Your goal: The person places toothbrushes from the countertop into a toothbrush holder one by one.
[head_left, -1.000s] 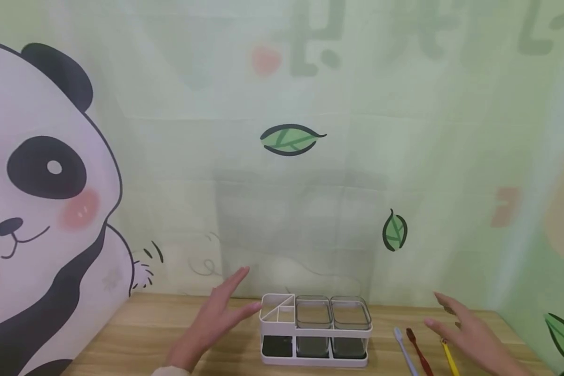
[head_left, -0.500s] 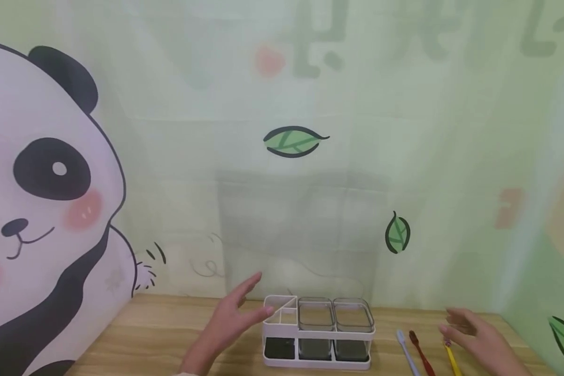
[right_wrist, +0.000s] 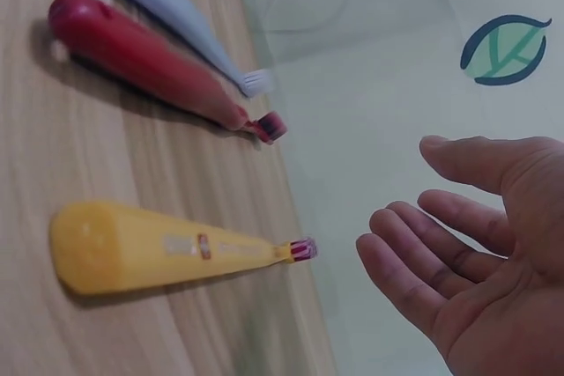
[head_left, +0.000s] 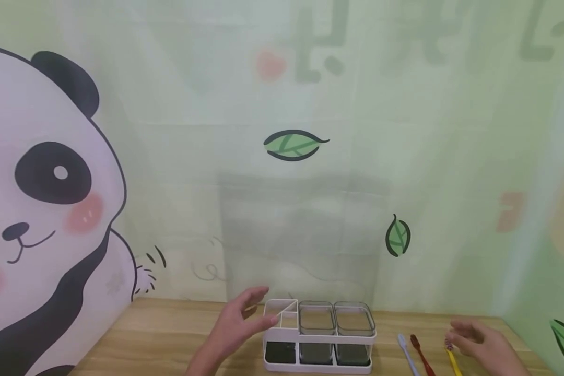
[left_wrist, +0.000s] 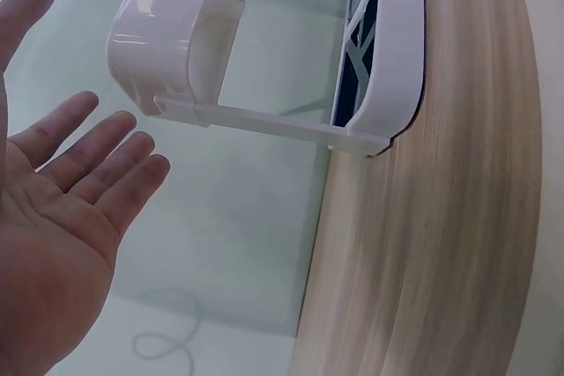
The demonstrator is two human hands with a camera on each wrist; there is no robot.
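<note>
A white two-tier toothbrush holder (head_left: 329,339) stands on the table with a divided section at its left end. Two clear cups sit in its other sections, the left cup (head_left: 316,330) next to the dividers. Beside that left end is my left hand (head_left: 232,329), fingers extended and thumb apart; the left wrist view shows its palm holding nothing. To the right lie a light blue toothbrush (right_wrist: 172,11), a red toothbrush (right_wrist: 150,63) and a yellow toothbrush (right_wrist: 167,248). My right hand (head_left: 484,347), fingers loosely bent, hovers near the yellow one's bristle end, nothing in its grasp.
The wood-grain table (head_left: 169,324) ends against a pale green backdrop (head_left: 169,156) printed with leaves and a panda (head_left: 51,230). Dark pads (head_left: 280,353) lie in the holder's lower tier.
My left hand has shifted right and slightly down, closer to the holder's left end. My right hand has moved a little right and down, its fingers bending more. The toothbrushes stay in place.
</note>
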